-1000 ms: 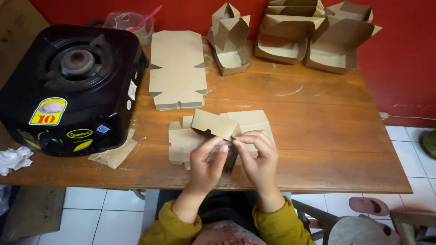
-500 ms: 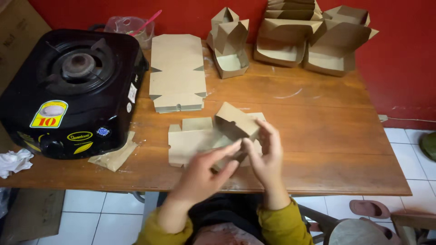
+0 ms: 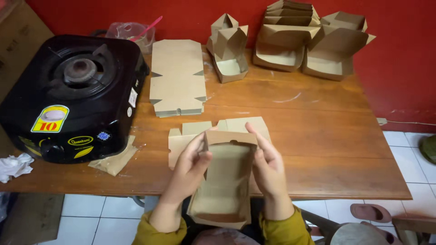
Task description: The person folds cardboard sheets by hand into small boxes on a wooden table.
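Note:
A brown cardboard box blank (image 3: 225, 181), partly folded into a tray shape, is held upright between both hands at the near edge of the wooden table (image 3: 318, 136). My left hand (image 3: 190, 165) grips its left wall, thumb inside. On the right wall sits my right hand (image 3: 268, 163) with its fingers along the edge. Under it lies another flat blank (image 3: 184, 136). A stack of flat blanks (image 3: 177, 77) lies further back.
A black single-burner gas stove (image 3: 72, 95) fills the left of the table. Several folded open boxes (image 3: 229, 54) (image 3: 281, 43) (image 3: 334, 50) stand along the red wall. A clear plastic container (image 3: 131, 34) sits behind the stove. A sandal (image 3: 370, 212) lies on the tiled floor.
The blank that lay flat under my hands has been lifted and its sides folded up into a tray, now held between both hands near the table edge.

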